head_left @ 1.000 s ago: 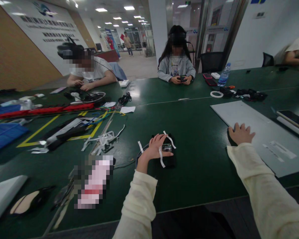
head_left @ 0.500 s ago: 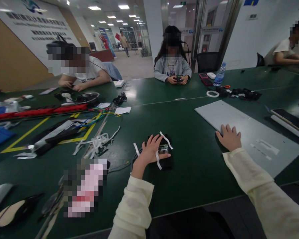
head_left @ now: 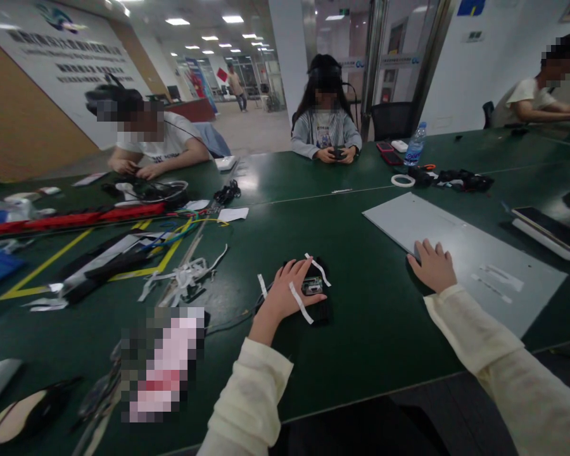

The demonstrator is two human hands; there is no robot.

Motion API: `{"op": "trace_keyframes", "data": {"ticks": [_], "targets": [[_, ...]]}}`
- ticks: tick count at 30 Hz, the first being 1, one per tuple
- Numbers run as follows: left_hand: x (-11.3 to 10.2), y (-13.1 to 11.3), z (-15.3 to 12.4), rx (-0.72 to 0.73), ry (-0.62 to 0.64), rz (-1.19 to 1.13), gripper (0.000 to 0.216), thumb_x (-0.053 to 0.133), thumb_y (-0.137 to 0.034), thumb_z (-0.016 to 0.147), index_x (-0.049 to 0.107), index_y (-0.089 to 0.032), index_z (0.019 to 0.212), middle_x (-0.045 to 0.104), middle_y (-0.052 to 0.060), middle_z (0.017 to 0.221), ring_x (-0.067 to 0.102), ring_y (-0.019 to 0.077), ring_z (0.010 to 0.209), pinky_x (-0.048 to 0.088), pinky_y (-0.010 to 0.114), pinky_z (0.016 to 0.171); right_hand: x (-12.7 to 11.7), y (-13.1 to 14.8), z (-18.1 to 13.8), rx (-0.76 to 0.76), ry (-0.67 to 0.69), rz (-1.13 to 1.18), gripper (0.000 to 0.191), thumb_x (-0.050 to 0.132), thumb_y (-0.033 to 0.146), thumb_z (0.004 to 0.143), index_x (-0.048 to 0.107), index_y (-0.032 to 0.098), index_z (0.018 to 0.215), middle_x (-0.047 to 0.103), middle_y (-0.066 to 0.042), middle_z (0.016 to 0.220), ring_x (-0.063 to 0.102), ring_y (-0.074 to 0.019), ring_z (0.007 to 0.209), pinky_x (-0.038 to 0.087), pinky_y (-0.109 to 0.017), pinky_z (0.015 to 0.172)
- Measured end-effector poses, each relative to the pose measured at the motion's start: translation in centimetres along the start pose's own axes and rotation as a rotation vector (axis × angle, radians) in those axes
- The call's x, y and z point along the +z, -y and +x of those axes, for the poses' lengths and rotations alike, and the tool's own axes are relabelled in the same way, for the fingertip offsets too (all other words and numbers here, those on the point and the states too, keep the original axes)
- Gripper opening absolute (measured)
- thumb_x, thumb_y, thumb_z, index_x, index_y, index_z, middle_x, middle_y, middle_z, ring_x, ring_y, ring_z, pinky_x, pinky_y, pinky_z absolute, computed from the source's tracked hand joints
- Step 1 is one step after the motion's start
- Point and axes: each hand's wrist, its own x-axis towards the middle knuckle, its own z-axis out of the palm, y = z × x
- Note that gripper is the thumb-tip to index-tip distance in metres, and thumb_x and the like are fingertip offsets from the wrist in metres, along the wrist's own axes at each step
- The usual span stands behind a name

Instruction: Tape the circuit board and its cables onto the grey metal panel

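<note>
My left hand (head_left: 289,291) lies over a small black device (head_left: 319,311) with a bare circuit board (head_left: 312,286) showing beside the thumb. Its fingers are stretched forward and the thumb is spread out to the right, so the hand is open. White tape strips (head_left: 301,303) stick out around the hand, one crossing its back near the thumb. Much of the device is hidden under the palm. My right hand (head_left: 434,266) rests flat, fingers apart, on the left edge of a pale grey panel (head_left: 456,234). Two white strips (head_left: 501,277) lie on that panel.
Left of my hands are a heap of torn white strips (head_left: 185,278), a pixelated pink object (head_left: 168,367) and a black-and-silver bundle (head_left: 104,259). A phone (head_left: 551,228), a tape roll (head_left: 402,181) and a bottle (head_left: 415,145) stand or lie to the right. Two people sit across the table.
The fingers of my left hand have drawn closer together, and a tape strip now crosses its back. The grey panel has shifted slightly left under my right hand.
</note>
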Motion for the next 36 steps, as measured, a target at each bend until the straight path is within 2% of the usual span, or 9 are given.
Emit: {"op": "trace_keyframes", "data": {"ticks": [5,13,19,28,36], "targets": [[-0.1,-0.6,0.1,0.061,-0.047,-0.009,0.093,0.051,-0.073,0.074,0.024,-0.022,0.147,0.042,0.012,0.144,0.034,0.0346,0.134,0.029,0.053,0.109,-0.6,1.0,-1.0,-0.069,-0.018,0.012,0.056,0.028,0.048,0.094,0.045,0.015,0.136,0.042,-0.016,0.142,0.035,-0.0383,0.127,0.031,-0.053,0.098],[0.4,-0.4,0.5,0.047,-0.068,-0.077,0.093,0.056,-0.070,0.074,0.025,-0.022,0.147,0.043,0.012,0.143,0.035,0.0343,0.134,0.030,0.051,0.107,-2.7,3.5,-3.2,-0.190,0.041,0.085,0.058,0.026,0.048,0.094,0.041,0.015,0.140,0.041,-0.016,0.143,0.032,-0.0372,0.131,0.031,-0.054,0.101],[0.1,-0.9,0.4,0.039,-0.114,-0.105,0.082,0.058,-0.066,0.075,0.035,-0.020,0.140,0.049,0.013,0.136,0.042,0.0322,0.128,0.033,0.049,0.104,-3.8,5.1,-4.5,-0.278,0.052,0.115,0.058,0.025,0.049,0.094,0.042,0.016,0.140,0.040,-0.014,0.145,0.031,-0.0364,0.132,0.031,-0.054,0.102],[0.3,-2.7,-0.3,0.039,-0.130,-0.024,0.074,0.061,-0.069,0.069,0.048,-0.021,0.124,0.051,0.013,0.129,0.043,0.0349,0.123,0.033,0.051,0.101,-3.7,5.3,-4.8,-0.301,0.040,0.098,0.056,0.027,0.047,0.095,0.043,0.017,0.140,0.041,-0.012,0.145,0.033,-0.0355,0.132,0.032,-0.052,0.103],[1.0,-3.3,-1.2,0.015,-0.183,-0.162,0.058,0.065,-0.062,0.069,0.048,-0.021,0.105,0.054,0.010,0.118,0.047,0.0313,0.117,0.038,0.048,0.099,-3.5,5.0,-4.8,-0.374,0.036,0.134,0.054,0.029,0.042,0.095,0.044,0.014,0.139,0.041,-0.012,0.145,0.031,-0.0345,0.133,0.032,-0.048,0.105]]}}
